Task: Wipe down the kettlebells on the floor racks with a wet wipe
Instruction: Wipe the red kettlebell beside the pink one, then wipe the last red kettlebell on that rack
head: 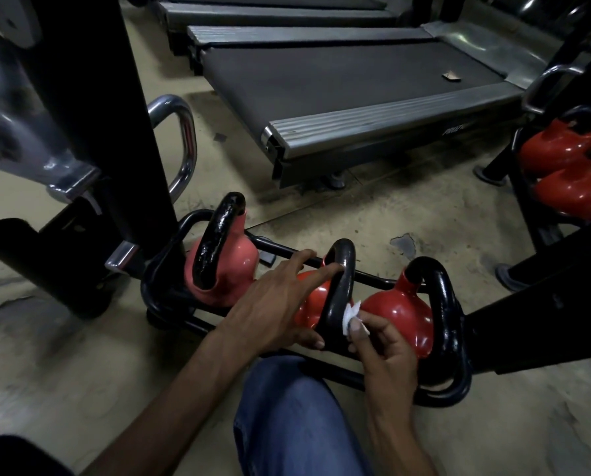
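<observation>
Lower centre of frame: our left hand [273, 304] rests on the middle kettlebell [313, 302] in the floor rack [440, 396], fingers spread straight — our right hand [383, 341] pinches the wet wipe [350, 314] against its handle [338, 290].

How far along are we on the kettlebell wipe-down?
Possibly done: the left kettlebell, its handle glistening as if wet. In hand: the left hand steadies the middle kettlebell while the right hand pinches the wipe against its handle. Left: the right kettlebell and the red kettlebells on the far rack.
</observation>
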Tool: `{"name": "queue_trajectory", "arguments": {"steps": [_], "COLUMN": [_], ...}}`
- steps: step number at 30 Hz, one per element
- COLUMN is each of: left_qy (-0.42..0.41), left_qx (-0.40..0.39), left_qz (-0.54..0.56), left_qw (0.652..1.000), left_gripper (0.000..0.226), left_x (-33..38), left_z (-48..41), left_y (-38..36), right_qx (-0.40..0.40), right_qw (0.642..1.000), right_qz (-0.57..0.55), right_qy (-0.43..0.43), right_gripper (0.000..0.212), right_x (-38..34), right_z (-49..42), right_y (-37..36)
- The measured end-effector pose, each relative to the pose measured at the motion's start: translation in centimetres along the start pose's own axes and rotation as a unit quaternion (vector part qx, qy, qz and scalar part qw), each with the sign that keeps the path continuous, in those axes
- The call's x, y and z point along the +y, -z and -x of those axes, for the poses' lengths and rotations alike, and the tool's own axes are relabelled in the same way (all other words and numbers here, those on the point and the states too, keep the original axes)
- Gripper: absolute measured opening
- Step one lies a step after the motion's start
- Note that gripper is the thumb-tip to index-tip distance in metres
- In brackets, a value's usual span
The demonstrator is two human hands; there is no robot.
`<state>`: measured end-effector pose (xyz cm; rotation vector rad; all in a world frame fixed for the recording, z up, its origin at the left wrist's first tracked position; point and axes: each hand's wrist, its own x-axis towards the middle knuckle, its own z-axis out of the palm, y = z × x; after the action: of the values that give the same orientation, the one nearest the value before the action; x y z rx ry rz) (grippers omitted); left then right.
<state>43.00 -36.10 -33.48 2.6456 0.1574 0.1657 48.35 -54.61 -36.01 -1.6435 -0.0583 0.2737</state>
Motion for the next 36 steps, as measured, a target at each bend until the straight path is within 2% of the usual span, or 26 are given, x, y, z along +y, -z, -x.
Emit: {"name": "queue_trajectory", "arguments": {"steps": [4, 7, 9, 11, 13, 15, 19, 20, 21, 22, 23, 26, 28, 30, 32, 36], "left_qy": [-0.002, 0.044, 0.086, 0.099, 0.101, 0.109, 0.104, 0.1, 0.096, 0.091, 0.086, 0.064, 0.043, 0.018, 0.003, 0.008], "left_qx": [0.002, 0.015, 0.017, 0.015, 0.011, 0.006, 0.013, 0.015, 0.016, 0.016, 0.016, 0.017, 0.018, 0.012, 0.011, 0.001], "left_qz": [-0.002, -0.011, -0.004, -0.005, -0.006, -0.006, -0.012, -0.011, -0.009, -0.008, -0.008, -0.005, -0.006, -0.016, -0.022, -0.017], "left_qw": [1.0, 0.999, 0.996, 0.995, 0.995, 0.994, 0.994, 0.995, 0.995, 0.996, 0.996, 0.998, 0.999, 1.0, 1.0, 1.0], "left_gripper": [0.121, 0.13, 0.138, 0.14, 0.142, 0.144, 0.147, 0.148, 0.148, 0.148, 0.148, 0.143, 0.137, 0.131, 0.127, 0.124], "left_x": [0.2, 0.4, 0.5, 0.7, 0.8, 0.8, 0.5, 0.4, 0.3, 0.2, 0.2, 0.0, 0.0, 0.2, 0.3, 0.7], "left_z": [0.2, 0.4, 0.5, 0.5, 0.4, 0.4, 0.2, 0.1, 0.0, -0.1, -0.2, -0.2, -0.3, -0.5, -0.6, -0.5], "left_y": [0.2, 0.3, 0.4, 0.4, 0.5, 0.5, 0.6, 0.6, 0.6, 0.6, 0.5, 0.3, 0.3, 0.3, 0.4, 0.7], "right_qx": [0.033, 0.031, -0.013, -0.09, -0.161, -0.211, -0.219, -0.218, -0.215, -0.207, -0.187, -0.102, -0.061, -0.042, -0.036, -0.076], "right_qw": [0.996, 0.984, 0.972, 0.949, 0.914, 0.859, 0.705, 0.686, 0.683, 0.698, 0.73, 0.857, 0.912, 0.939, 0.951, 0.965], "right_qz": [0.038, 0.132, 0.214, 0.294, 0.366, 0.456, 0.649, 0.667, 0.668, 0.654, 0.623, 0.46, 0.359, 0.301, 0.267, 0.219], "right_qy": [0.08, 0.117, 0.096, 0.073, 0.073, 0.098, 0.183, 0.195, 0.204, 0.207, 0.208, 0.208, 0.19, 0.163, 0.153, 0.126], "right_gripper": [0.007, 0.009, 0.015, 0.019, 0.016, 0.011, 0.014, 0.016, 0.017, 0.015, 0.012, 0.003, 0.005, 0.008, 0.009, 0.009], "right_x": [-1.9, -3.6, -4.9, -6.0, -7.3, -9.2, -11.6, -11.4, -10.9, -10.5, -10.1, -8.8, -7.4, -5.9, -4.7, -4.7], "right_z": [-3.7, -9.1, -12.8, -15.4, -16.6, -16.6, -13.2, -11.8, -10.5, -9.6, -9.1, -7.5, -5.2, -2.8, -2.3, -3.6], "right_y": [-2.2, -3.7, -4.4, -5.1, -5.9, -6.6, -8.6, -8.9, -8.8, -8.3, -7.4, -4.0, -2.5, -1.9, -1.6, -0.7]}}
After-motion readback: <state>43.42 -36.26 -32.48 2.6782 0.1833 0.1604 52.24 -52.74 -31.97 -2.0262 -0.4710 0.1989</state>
